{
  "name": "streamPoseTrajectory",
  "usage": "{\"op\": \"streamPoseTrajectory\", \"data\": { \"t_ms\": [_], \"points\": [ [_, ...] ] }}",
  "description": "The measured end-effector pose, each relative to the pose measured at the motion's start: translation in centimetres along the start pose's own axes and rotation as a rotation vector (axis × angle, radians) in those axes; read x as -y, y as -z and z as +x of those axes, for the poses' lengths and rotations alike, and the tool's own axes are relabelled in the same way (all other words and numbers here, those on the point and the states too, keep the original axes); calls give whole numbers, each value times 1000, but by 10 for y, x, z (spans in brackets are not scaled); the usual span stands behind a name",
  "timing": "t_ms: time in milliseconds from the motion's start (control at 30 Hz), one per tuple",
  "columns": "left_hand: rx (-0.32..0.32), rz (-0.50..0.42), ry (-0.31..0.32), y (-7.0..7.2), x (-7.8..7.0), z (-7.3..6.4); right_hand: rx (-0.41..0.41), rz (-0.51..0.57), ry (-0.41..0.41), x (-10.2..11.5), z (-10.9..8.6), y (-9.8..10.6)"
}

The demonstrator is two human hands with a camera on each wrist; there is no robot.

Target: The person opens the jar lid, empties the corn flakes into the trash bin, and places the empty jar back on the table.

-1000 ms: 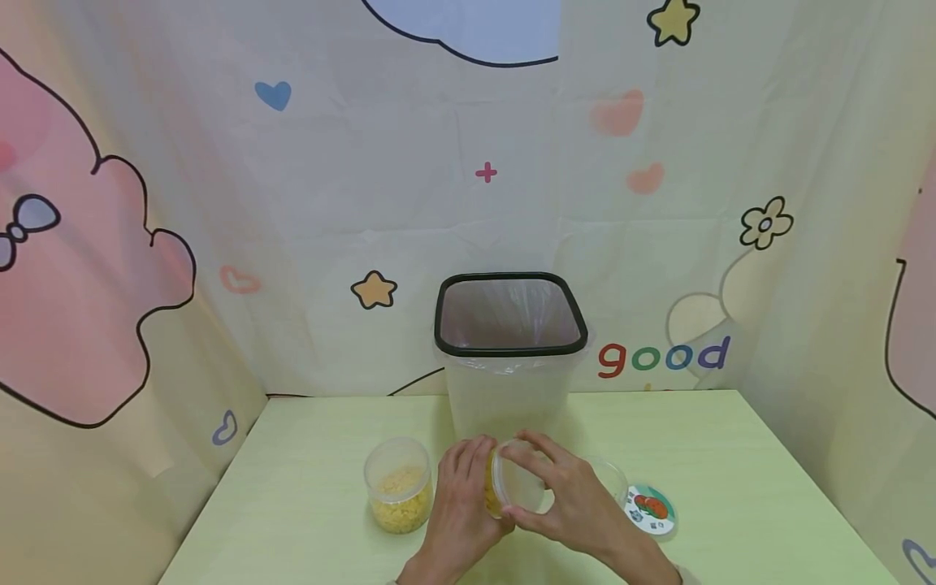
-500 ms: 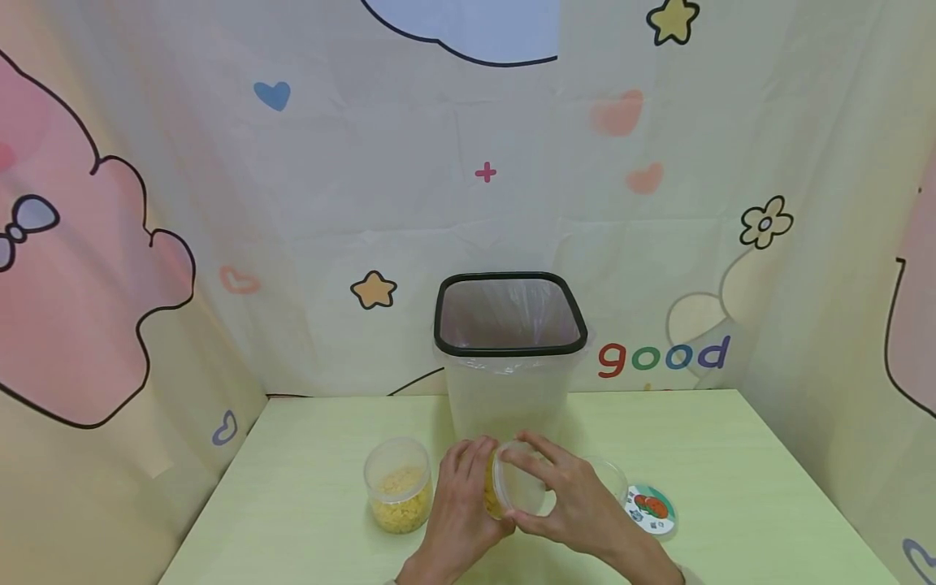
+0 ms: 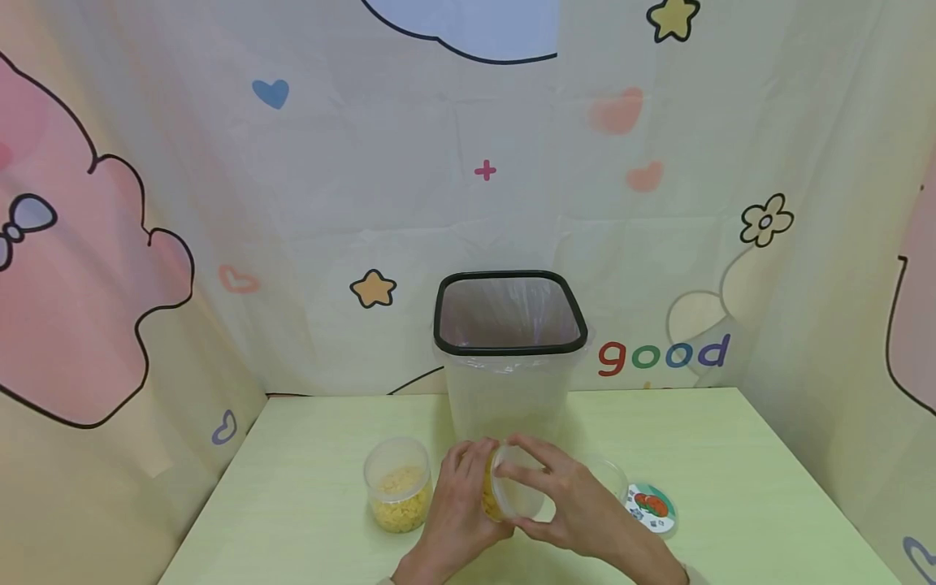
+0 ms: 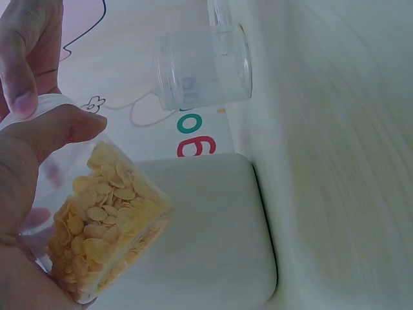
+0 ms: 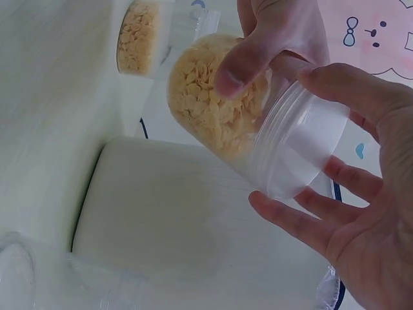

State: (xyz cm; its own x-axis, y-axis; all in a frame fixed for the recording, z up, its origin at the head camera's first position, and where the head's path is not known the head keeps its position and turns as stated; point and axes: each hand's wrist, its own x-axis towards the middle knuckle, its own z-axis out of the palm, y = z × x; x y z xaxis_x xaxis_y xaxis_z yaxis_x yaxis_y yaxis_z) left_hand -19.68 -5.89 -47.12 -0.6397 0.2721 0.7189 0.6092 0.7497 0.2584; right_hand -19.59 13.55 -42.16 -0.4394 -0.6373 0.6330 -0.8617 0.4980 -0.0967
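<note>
My left hand (image 3: 455,504) grips a clear plastic jar (image 5: 193,119) filled with pale yellow flakes, tilted on its side over the table. The jar's mouth end faces right, with a translucent white lid (image 5: 316,139) on it. Fingers and thumb of my right hand (image 3: 578,504) are spread round the lid's edge and hold it. In the left wrist view the flakes (image 4: 106,213) show through the jar's wall beneath the left thumb. To the left stands an open clear jar (image 3: 400,496), about half full of similar flakes.
A whitish bin (image 3: 504,398) with a black rim and a plastic liner stands behind the hands. An empty clear jar (image 4: 206,68) is partly hidden behind the right hand. Next to it lies a round lid (image 3: 651,510) with a red-and-green picture.
The right hand's fingertips have shifted slightly round the lid, the index finger to the left and the thumb to the right. The left hand and its jar stay nearly in place.
</note>
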Motion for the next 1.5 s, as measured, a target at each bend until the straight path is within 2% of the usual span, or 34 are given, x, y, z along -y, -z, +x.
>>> {"op": "streamPoseTrajectory", "data": {
  "t_ms": [300, 400, 633, 733, 867, 1000, 1100, 1200, 1300, 1500],
  "points": [
    [-24, 26, -17, 2, 1, 1, 6, -3, 109, 0, 0, 2],
    [-33, 27, -22, 2, 2, 1, 17, -4, 109, 0, 0, 2],
    [-23, 17, -11, 3, 2, 1, 81, -13, 47, 1, -2, 4],
    [-12, 11, 8, 3, 1, 1, 57, 9, 19, 2, -3, 4],
    [-8, 3, 30, 4, 0, 2, -3, 66, -105, 6, -1, 5],
    [-24, 15, 27, 5, 0, 2, -45, 64, -313, 13, 3, 6],
    [-32, 34, 24, 5, -1, 3, -53, 83, -463, 18, 6, 6],
    [-34, 44, 27, 5, -1, 3, -32, 84, -572, 23, 10, 5],
    [-36, 52, 26, 5, -1, 4, 0, 38, -623, 26, 13, 2],
    [-36, 67, 12, 5, -2, 3, 21, -4, -659, 28, 16, -2]
  ]
}}
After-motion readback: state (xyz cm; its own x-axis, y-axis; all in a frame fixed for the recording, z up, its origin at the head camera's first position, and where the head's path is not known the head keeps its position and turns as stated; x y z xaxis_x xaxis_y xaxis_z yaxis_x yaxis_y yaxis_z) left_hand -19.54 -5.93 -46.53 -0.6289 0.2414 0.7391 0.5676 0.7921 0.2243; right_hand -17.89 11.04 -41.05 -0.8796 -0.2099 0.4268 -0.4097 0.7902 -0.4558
